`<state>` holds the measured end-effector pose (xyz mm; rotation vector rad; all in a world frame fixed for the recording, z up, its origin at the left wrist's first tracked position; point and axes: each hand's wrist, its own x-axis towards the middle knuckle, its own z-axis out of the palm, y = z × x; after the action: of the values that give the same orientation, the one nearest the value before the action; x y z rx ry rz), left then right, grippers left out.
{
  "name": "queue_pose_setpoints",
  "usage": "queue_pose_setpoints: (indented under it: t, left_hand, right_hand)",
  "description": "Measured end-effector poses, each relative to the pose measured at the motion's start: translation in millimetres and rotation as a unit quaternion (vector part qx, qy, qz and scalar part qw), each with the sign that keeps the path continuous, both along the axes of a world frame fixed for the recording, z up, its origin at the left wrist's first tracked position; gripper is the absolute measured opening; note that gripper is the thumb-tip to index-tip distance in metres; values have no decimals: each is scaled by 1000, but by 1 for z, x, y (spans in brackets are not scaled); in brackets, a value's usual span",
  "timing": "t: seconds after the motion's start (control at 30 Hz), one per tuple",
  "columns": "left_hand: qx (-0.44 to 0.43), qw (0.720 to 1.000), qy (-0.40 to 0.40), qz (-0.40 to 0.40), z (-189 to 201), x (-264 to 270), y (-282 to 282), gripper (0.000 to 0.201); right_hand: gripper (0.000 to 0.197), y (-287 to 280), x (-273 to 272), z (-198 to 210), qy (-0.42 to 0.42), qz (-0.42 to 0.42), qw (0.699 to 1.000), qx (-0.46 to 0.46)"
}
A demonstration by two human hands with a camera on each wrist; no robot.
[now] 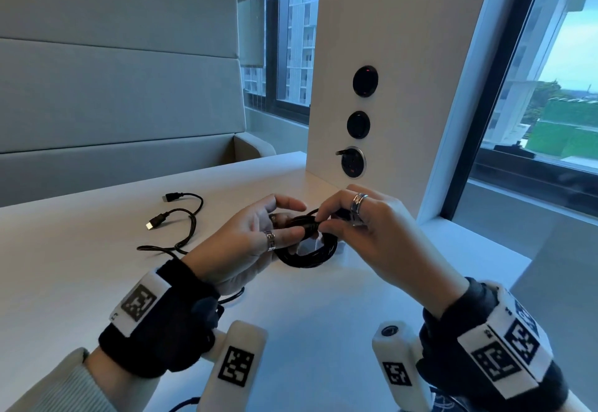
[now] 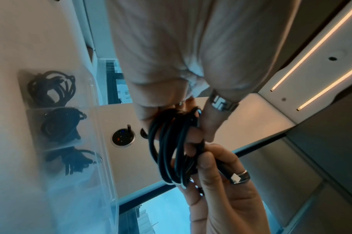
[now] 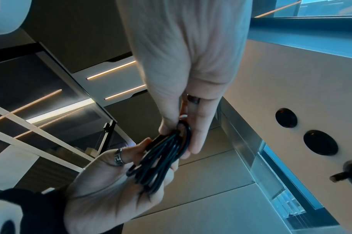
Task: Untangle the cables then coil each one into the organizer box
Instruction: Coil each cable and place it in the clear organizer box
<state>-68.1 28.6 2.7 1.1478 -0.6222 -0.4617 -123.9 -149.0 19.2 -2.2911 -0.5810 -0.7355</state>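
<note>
Above the bench [image 1: 97, 282], my left hand [image 1: 239, 246] held the coil [image 1: 307, 256] steady while my right hand [image 1: 365, 233] pinched its plug end, likely to tuck it in. One loose cable [image 1: 187, 233] lay far left. Three coils sat in the box [image 2: 103, 152], one per compartment.

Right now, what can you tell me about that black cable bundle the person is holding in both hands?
The coiled black cable is a thin, smooth, rubbery-looking cord wound into several round loops. It hangs just above the white table, near the pillar. The left hand holds one side of the loops, while the right hand pinches a thicker stretch near the top, perhaps the plug end. The loops look neat, not tangled.
</note>
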Motion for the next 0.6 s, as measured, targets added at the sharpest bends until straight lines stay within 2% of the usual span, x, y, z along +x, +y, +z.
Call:
queue_pose_setpoints:
  t: [0.1,0.2,0.33,0.43,0.5,0.57,0.6]
  left_hand:
    - [27,998,-22,57,-1,2,-1,32]
    - [47,993,-42,102,-3,1,-4,36]
    - [84,975,-111,176,-6,0,-10,28]
    - [133,967,-168,140,-6,-3,-9,28]
    - [138,970,-171,99,-5,-7,-10,25]
    - [101,987,-105,69,-4,-7,-10,22]
    - [77,993,-65,55,-4,-6,-10,28]
  right_hand:
    - [11,-1,0,1,3,-10,999,-41]
    - [4,-1,-2,3,30,-9,997,-71]
    - [5,4,-1,3,28,-31,993,-110]
    - [4,8,-2,4,28,-52,991,-119]
    - [3,12,-4,3,31,-88,985,-145]
    - [2,14,-5,0,19,-111,985,-131]
    - [3,15,-5,-1,14,-111,988,-107]
